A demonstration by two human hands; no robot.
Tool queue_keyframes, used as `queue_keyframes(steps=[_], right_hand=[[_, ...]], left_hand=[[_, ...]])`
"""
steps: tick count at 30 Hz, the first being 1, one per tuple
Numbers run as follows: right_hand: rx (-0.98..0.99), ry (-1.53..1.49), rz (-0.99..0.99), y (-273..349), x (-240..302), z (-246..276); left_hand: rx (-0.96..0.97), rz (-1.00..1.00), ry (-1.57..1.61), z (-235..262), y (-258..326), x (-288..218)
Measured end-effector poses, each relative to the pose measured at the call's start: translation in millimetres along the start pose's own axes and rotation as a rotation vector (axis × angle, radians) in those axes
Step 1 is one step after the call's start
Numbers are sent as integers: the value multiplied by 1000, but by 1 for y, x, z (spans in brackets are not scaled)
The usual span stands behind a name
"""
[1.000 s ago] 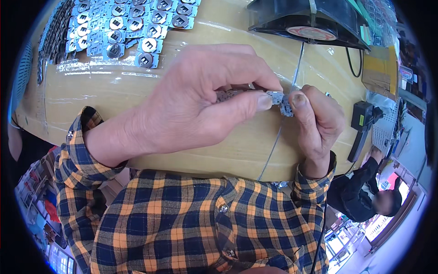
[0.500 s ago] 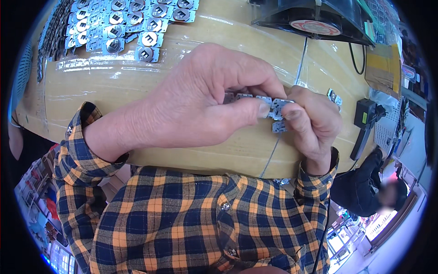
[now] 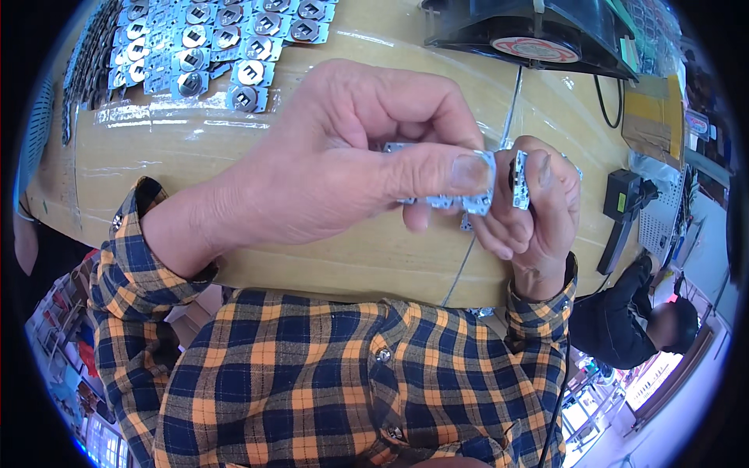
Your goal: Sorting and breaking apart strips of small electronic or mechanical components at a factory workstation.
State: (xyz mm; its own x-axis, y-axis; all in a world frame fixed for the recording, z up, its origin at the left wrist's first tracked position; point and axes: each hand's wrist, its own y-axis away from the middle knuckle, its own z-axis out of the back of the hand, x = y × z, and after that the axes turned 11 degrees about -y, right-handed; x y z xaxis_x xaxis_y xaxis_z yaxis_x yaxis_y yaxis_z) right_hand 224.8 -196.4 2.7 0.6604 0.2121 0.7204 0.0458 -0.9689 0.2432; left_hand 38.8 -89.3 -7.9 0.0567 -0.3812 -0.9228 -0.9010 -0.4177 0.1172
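Observation:
Over the table, my left hand pinches a short strip of small circuit boards between thumb and fingers. The thumb covers much of the strip. Just right of it, my right hand holds a single small circuit board edge-on between thumb and index finger, with a dark round part on its left face. A narrow gap separates this board from the strip. Below the strip, part of another board shows, mostly hidden by my right fingers.
Rows of circuit boards with round silver discs lie at the far left. A black fan stands at the back right, near a cardboard box and a black boxy device. Beyond the table's right side is another person.
The single board in my right hand has come apart from the strip and turned edge-on. My left thumb now lies farther right over the strip.

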Motion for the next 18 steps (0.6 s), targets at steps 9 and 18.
queue_keyframes(steps=[9,18], right_hand=[[-90,517,225,6,-1,10],[-100,636,191,4,1,5]], left_hand=[[-199,-605,-912,-1,-3,11],[-300,-746,-1061,-3,-3,17]])
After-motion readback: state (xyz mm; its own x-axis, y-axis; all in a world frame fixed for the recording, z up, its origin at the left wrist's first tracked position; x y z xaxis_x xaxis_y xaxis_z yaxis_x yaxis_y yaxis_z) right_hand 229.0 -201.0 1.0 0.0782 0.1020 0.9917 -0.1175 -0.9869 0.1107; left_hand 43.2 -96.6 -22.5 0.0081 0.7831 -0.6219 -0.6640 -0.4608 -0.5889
